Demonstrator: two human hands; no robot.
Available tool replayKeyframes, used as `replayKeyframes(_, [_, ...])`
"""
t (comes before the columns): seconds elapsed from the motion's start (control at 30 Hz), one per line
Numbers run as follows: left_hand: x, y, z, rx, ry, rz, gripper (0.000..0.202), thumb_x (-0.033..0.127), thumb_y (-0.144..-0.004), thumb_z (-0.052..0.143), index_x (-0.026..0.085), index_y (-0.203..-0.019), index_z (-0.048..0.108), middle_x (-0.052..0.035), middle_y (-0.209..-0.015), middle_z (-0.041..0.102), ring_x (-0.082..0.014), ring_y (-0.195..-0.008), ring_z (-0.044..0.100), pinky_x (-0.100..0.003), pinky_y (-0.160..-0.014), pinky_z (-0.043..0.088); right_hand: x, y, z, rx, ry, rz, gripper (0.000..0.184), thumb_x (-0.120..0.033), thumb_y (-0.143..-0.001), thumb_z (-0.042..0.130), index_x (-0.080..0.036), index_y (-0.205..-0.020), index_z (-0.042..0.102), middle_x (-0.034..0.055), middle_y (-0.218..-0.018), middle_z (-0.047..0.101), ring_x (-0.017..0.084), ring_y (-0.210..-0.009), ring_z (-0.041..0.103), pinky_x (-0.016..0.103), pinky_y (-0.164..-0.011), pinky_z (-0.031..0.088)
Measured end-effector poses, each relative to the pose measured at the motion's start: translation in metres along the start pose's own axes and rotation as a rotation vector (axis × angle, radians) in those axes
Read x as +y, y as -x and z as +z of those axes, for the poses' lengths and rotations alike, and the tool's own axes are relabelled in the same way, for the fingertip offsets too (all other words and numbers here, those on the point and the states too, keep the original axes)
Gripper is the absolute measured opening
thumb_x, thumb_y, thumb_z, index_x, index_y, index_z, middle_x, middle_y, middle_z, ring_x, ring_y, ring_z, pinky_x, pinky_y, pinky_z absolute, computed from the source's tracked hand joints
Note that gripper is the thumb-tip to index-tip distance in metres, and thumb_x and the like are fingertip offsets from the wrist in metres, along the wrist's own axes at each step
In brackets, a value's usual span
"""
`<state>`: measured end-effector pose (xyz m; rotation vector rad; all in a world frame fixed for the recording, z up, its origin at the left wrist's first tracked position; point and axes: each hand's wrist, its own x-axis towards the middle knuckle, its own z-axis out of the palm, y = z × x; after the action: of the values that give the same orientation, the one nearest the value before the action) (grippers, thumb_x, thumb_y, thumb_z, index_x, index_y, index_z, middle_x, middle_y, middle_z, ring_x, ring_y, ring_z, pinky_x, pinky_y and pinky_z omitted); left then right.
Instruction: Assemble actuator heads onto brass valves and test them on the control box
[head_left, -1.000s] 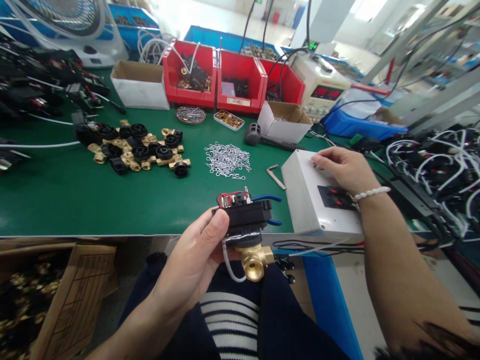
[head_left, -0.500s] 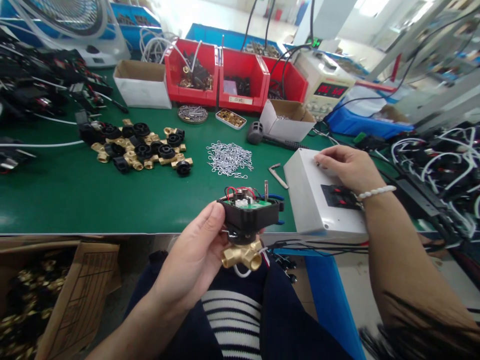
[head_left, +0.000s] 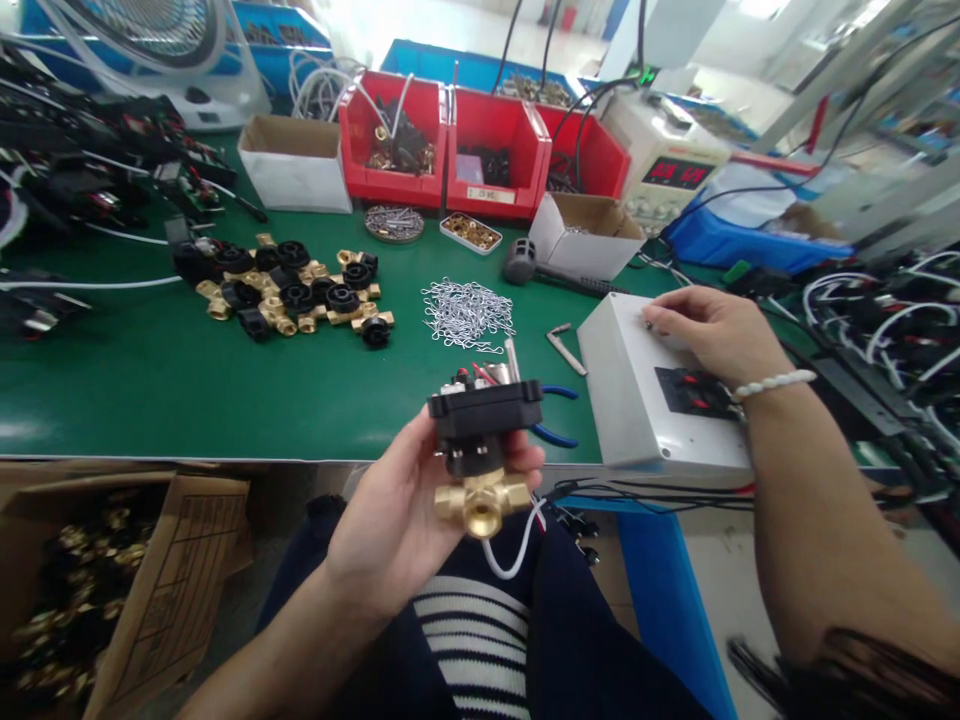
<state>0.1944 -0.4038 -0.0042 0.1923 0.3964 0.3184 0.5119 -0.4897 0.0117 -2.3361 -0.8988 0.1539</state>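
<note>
My left hand (head_left: 401,515) is wrapped round a motorized brass valve (head_left: 484,500), held upright over my lap. Its black actuator housing (head_left: 486,408) is uncovered on top, with red wires and a metal shaft sticking up. A white cable (head_left: 517,560) loops down behind the brass body. On the right, my right hand (head_left: 697,330) rests on a grey control box (head_left: 626,375), thumb and finger pinched at a small metal switch (head_left: 649,324) on its top. The fingers partly hide the switch. Blue-handled pliers (head_left: 556,436) lie partly hidden behind the valve.
Brass valve bodies with black caps (head_left: 289,290) lie left of a pile of wire clips (head_left: 469,312). A hex key (head_left: 566,350) and a hammer (head_left: 521,262) lie near the box. Red bins (head_left: 491,195) and a power supply (head_left: 664,165) stand behind. A carton (head_left: 169,590) sits below left.
My left hand has turned and tilted the valve, so the housing's side and a brass port face me and the circuit board is less visible. My right hand stays at the switch.
</note>
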Motion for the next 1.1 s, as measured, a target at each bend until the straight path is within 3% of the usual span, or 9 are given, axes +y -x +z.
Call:
replayKeyframes(0.17, [0.001, 0.0, 0.001, -0.167, 0.162, -0.067, 0.022, 0.018, -0.085, 0.063, 0.001, -0.093, 0.074, -0.0063, -0.067, 0.067, -0.0134, -0.06, 0.068, -0.023, -0.06, 0.062, 0.001, -0.002, -0.001, -0.042, 0.042, 0.008, 0.027, -0.039, -0.073, 0.07, -0.017, -0.088, 0.073, 0.0051, -0.082, 0.068, 0.017, -0.071, 0.054, 0.032, -0.07, 0.04])
replayKeyframes(0.3, [0.001, 0.0, -0.002, -0.213, 0.185, -0.091, 0.021, 0.016, -0.079, 0.069, 0.002, -0.094, 0.073, -0.0052, -0.067, 0.067, -0.0134, -0.06, 0.068, -0.024, -0.06, 0.062, -0.002, -0.004, -0.001, -0.052, 0.107, 0.031, 0.023, -0.034, -0.076, 0.07, -0.017, -0.091, 0.074, 0.005, -0.083, 0.069, 0.017, -0.072, 0.054, 0.032, -0.069, 0.039])
replayKeyframes(0.5, [-0.002, 0.001, -0.005, -0.291, 0.188, -0.125, 0.025, 0.023, -0.076, 0.075, 0.006, -0.094, 0.074, -0.0024, -0.061, 0.065, -0.011, -0.053, 0.064, -0.023, -0.057, 0.061, -0.015, -0.003, 0.0, 0.016, 0.201, 0.118, 0.016, -0.023, -0.082, 0.07, -0.016, -0.094, 0.076, 0.0054, -0.083, 0.07, 0.016, -0.072, 0.057, 0.031, -0.071, 0.041])
replayKeyframes(0.73, [-0.004, 0.0, -0.008, -0.304, 0.159, -0.152, 0.029, 0.031, -0.07, 0.083, 0.01, -0.089, 0.076, -0.0009, -0.057, 0.064, -0.0106, -0.048, 0.061, -0.023, -0.053, 0.059, -0.014, -0.004, 0.0, 0.019, 0.181, 0.146, 0.015, -0.026, -0.087, 0.067, -0.018, -0.096, 0.074, 0.0042, -0.074, 0.067, 0.017, -0.067, 0.058, 0.032, -0.072, 0.044])
replayKeyframes(0.9, [-0.004, -0.002, -0.009, -0.351, 0.187, -0.176, 0.047, 0.045, -0.06, 0.091, 0.01, -0.086, 0.075, -0.0018, -0.058, 0.065, -0.0115, -0.049, 0.063, -0.025, -0.056, 0.061, -0.015, -0.005, -0.001, 0.025, 0.218, 0.164, 0.013, -0.027, -0.088, 0.066, -0.02, -0.095, 0.073, 0.0034, -0.074, 0.067, 0.018, -0.073, 0.061, 0.032, -0.076, 0.043])
replayKeyframes(1.1, [-0.006, -0.005, -0.011, -0.383, 0.168, -0.194, 0.034, 0.037, -0.072, 0.083, 0.011, -0.091, 0.076, -0.0014, -0.057, 0.066, -0.012, -0.05, 0.065, -0.023, -0.055, 0.06, -0.008, -0.008, -0.001, 0.036, 0.202, 0.143, 0.015, -0.031, -0.086, 0.064, -0.021, -0.093, 0.073, 0.003, -0.072, 0.066, 0.02, -0.074, 0.062, 0.033, -0.076, 0.044])
